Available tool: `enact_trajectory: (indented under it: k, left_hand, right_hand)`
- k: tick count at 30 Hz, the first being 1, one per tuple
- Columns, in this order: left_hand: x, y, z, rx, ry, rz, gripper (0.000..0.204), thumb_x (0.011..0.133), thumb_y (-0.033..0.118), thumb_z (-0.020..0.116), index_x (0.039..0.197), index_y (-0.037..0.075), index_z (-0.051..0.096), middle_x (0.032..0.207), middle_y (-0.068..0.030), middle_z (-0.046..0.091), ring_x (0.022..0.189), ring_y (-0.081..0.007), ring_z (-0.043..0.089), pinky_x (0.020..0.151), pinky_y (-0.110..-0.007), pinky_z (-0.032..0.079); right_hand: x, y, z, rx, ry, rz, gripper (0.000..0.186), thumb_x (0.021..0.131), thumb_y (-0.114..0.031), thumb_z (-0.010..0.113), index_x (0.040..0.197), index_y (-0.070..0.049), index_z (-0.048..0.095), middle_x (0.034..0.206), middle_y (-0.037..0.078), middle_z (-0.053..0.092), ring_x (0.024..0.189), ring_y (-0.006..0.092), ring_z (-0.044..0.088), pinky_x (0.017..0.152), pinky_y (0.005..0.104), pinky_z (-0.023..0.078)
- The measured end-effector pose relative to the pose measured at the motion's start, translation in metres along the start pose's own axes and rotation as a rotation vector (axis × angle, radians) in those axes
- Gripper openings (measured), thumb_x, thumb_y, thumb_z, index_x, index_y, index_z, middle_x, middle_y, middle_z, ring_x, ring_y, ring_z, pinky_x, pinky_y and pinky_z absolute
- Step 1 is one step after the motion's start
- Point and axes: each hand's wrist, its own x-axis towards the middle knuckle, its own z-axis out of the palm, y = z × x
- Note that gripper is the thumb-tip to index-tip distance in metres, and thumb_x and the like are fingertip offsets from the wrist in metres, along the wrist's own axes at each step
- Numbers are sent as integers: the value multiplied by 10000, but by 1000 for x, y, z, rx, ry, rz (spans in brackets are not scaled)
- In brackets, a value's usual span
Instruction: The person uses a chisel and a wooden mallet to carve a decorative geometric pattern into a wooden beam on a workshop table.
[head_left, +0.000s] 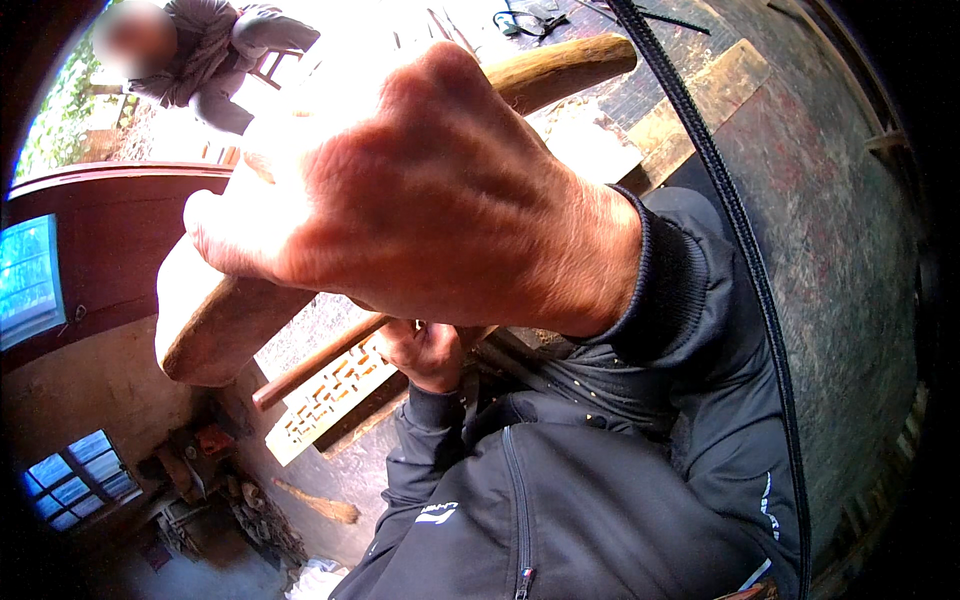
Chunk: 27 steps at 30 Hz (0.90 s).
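Note:
Close in front of me, my right hand (430,200) is wrapped round a thick, curved wooden club (565,72). Its broad, blunt end (225,325) sticks out at the lower left of the fist, its narrower end at the upper right. Lower down and partly covered by the right wrist is my left hand (430,355), its fingers closed. What they grip is hidden. Beside the left hand lies a pale wooden board (335,395) carved with a pattern of small openings. A round brown wooden rod (318,362) lies along the board and runs toward the left fingers.
A black braided cord (715,150) hangs across the right side. A wooden plank (700,110) lies beyond my knee. Another person (205,55) sits at the far left. A broom (318,503) lies on the floor, and clutter (195,470) stands by the wall under a window (80,480).

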Motion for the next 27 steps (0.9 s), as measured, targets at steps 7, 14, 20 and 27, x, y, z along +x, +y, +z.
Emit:
enact_trajectory:
  k: [7, 14, 20, 27]
  left_hand:
    - [-12, -17, -20, 188, -191, 20, 571, 1009, 234, 719, 1507, 13, 549, 1415, -177, 650, 1243, -301, 644, 1079, -451, 504]
    - [-47, -56, -40, -12, -286, -185, 605, 1052, 308, 686, 1567, 55, 494, 1568, -152, 548, 1377, -300, 553, 1162, -461, 440]
    - [-52, -80, -37, -109, -336, -323, 766, 1125, 606, 422, 1677, 81, 340, 1635, -141, 496, 1443, -348, 518, 1258, -505, 345]
    - [-3, -3, -20, 271, -153, 138, 518, 905, 210, 848, 1361, 37, 673, 1311, -175, 706, 1141, -368, 684, 981, -497, 540]
  right_hand:
    - [9, -3, -18, 212, 39, -20, 122, 746, -245, 759, 718, -133, 719, 666, 57, 696, 686, 206, 755, 639, 342, 585]
    - [28, -16, -19, 160, -171, -131, 49, 790, -191, 739, 803, -144, 745, 847, 31, 736, 897, 186, 746, 773, 334, 567]
    - [20, -5, 9, 129, 238, -147, 137, 781, -236, 734, 912, -202, 716, 975, -16, 715, 974, 200, 694, 906, 366, 533]
    - [25, -2, -6, 55, 156, -51, 67, 780, -241, 732, 830, -196, 721, 863, 0, 724, 866, 208, 721, 781, 364, 538]
